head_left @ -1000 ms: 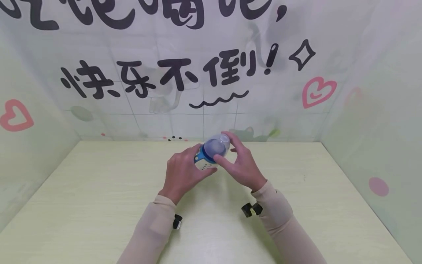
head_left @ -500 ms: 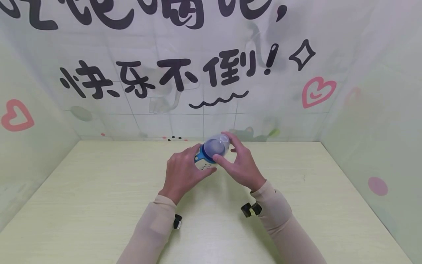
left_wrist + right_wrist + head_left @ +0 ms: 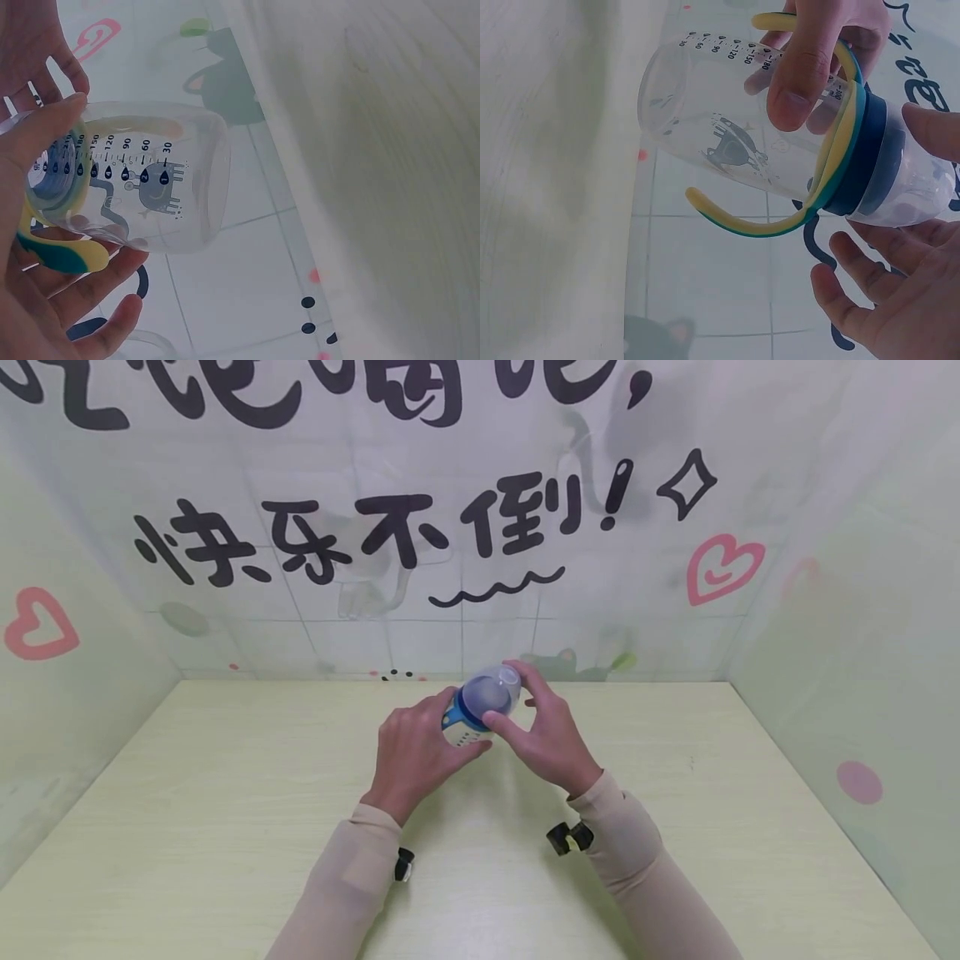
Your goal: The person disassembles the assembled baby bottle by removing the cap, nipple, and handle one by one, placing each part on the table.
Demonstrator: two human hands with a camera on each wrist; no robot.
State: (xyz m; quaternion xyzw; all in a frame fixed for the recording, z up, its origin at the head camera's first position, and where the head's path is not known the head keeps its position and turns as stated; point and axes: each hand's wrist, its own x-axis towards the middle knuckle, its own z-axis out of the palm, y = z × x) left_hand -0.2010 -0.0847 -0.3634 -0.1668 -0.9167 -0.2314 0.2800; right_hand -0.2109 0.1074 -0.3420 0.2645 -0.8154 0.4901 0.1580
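A clear baby bottle (image 3: 727,127) with printed measuring marks and an animal picture is held tilted in both hands, its top toward the right. My left hand (image 3: 412,743) grips the bottle around its body near the collar, the thumb pressed on the front. The thumb and fingers of my right hand (image 3: 555,735) hold the see-through dome cap (image 3: 489,693) from either side. Below the cap sits a dark blue collar (image 3: 859,154). A yellow and teal handle (image 3: 754,226) curves out beside the body. No liquid shows inside the bottle.
Both hands are above a pale wood-grain table (image 3: 225,827). Behind it stands a light wall covering (image 3: 300,460) with large black characters, a pink heart and faint grid lines. More light panels enclose the left and right sides. A small black device sits at each wrist.
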